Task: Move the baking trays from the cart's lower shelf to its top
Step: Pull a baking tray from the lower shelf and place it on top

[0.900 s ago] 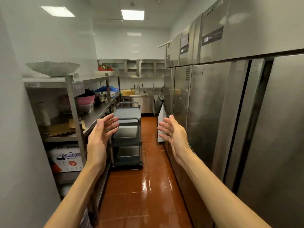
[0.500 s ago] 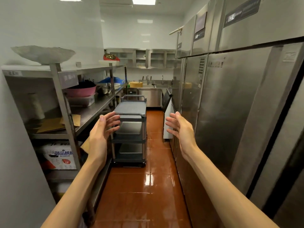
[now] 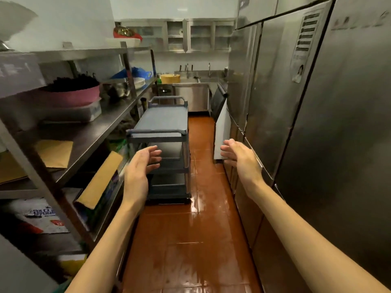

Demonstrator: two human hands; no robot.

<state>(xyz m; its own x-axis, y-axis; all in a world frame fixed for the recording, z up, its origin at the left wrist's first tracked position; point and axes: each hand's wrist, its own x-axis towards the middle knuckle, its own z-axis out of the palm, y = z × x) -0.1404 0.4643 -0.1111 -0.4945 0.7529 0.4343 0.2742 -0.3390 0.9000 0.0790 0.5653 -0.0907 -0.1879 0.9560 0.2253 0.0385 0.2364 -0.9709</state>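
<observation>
A dark grey three-shelf cart [image 3: 167, 121] stands ahead in the narrow aisle, its top bare. A metal baking tray [image 3: 170, 150] lies on the middle shelf, and another tray [image 3: 169, 179] shows on the bottom shelf, partly hidden by my left hand. My left hand [image 3: 140, 166] is held out in front of the cart's left side, fingers apart, holding nothing. My right hand [image 3: 240, 158] is stretched out to the right of the cart, also empty with fingers spread. Neither hand touches the cart.
A steel rack [image 3: 88, 132] with a pink basin [image 3: 72, 94], plates and brown envelopes lines the left. Tall steel refrigerators [image 3: 296, 92] line the right. The orange tiled floor [image 3: 190, 240] is wet and shiny. A sink counter [image 3: 194, 85] closes the far end.
The view has moved closer to the cart and tilted down. Both hands have dropped lower in the view, still empty and spread.
</observation>
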